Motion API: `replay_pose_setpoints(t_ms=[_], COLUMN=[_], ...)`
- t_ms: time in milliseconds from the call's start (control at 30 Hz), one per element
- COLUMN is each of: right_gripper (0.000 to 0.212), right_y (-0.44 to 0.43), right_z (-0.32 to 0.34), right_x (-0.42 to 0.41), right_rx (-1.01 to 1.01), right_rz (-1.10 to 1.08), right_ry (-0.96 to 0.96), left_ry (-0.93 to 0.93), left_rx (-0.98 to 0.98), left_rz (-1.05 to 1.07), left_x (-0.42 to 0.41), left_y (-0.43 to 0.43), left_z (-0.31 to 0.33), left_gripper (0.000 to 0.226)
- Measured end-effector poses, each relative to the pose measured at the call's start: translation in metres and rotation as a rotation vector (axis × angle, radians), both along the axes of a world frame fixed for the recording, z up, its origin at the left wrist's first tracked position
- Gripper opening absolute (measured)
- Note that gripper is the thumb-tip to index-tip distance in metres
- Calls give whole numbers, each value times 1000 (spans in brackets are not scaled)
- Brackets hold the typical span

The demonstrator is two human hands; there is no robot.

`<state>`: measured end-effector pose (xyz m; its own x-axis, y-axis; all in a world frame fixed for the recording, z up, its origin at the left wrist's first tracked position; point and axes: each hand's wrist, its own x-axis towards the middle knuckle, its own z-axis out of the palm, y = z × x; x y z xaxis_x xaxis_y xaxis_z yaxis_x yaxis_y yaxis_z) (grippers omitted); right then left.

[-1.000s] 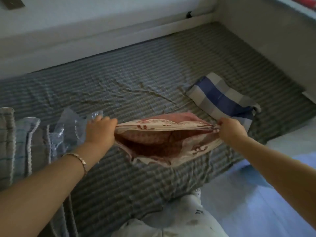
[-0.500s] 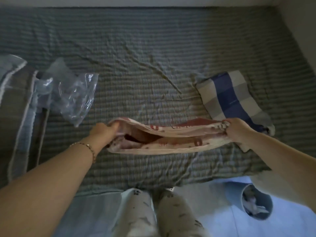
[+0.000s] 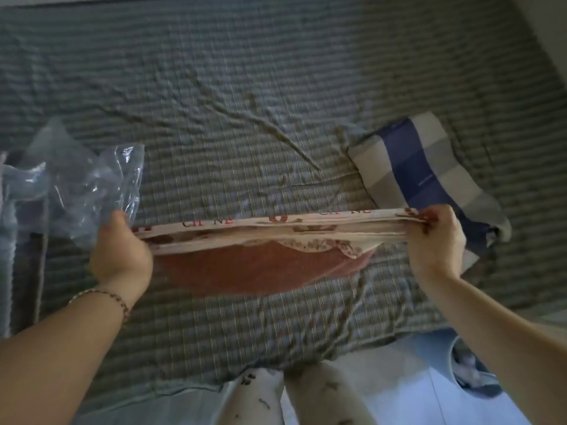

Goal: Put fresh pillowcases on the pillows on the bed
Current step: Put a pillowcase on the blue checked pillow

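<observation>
Both hands hold the mouth of the pillowcase. The left hand is curled round its left corner and the right hand pinches its right corner, so the opening is drawn into a taut, nearly straight band just above the bed. The pillowcase is cream cloth printed with red letters and figures, with a scalloped, patterned trim on its lower lip. Below the band, reddish fine-grained cloth bulges in a rounded shape. I cannot tell whether this is a pillow or the case's own body.

The bed wears a grey-green checked sheet, wrinkled in long diagonal creases, with wide open room beyond the pillowcase. Its near edge runs along the bottom, where legs in white patterned trousers stand against it. A plump blue-and-grey checked pillow lies just beyond the right hand, its near end hidden behind it. A crumpled clear plastic bag lies just beyond the left hand. A thin bracelet circles the left wrist.
</observation>
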<state>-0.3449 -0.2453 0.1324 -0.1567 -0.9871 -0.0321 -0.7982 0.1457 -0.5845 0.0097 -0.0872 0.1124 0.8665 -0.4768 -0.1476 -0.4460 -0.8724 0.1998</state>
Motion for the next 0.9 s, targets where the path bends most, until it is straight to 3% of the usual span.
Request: replay_pose_setpoints(t_ms=[33,100,233,367,433,567,667,800,833,900], right_gripper=[12,16,6,34,39,50,74,126,127,99], right_y=[3,8,21,22,9,-62,-127,-180,-180,-186], right_z=[-8,-32,-91,-137,-147,-166,-182,-236,-246,-265], right_x=[3,7,-6,-23,-28,-66,-86,-90,-85,-88], right_rx=[23,149,623,1079,1099,731,539,673,671,543], right_rz=[-44,-50,109,352,428,327,393,466,462,478], right_ry=[-77,-107,122,295,404,487,582,736,782,836], left_ry=[-8,4,43,276,330,404,502,661,681,690], left_rx=[-78,-24,546,938,1015,866,585,130,71,38], left_rz=[18,-86,-393,-369,-320,-395,-427,-451,-452,-447], left_x=[0,-5,-25,-57,-78,-144,-201,-284,-294,-310], left_y=[-4,-8,3,8,-5,-83,-150,-232,-242,-262], left_z=[-1,-12,-47,-82,-93,-128,-154,-186,-188,-199], left_gripper=[34,32,40,52,56,39,25,14,15,17])
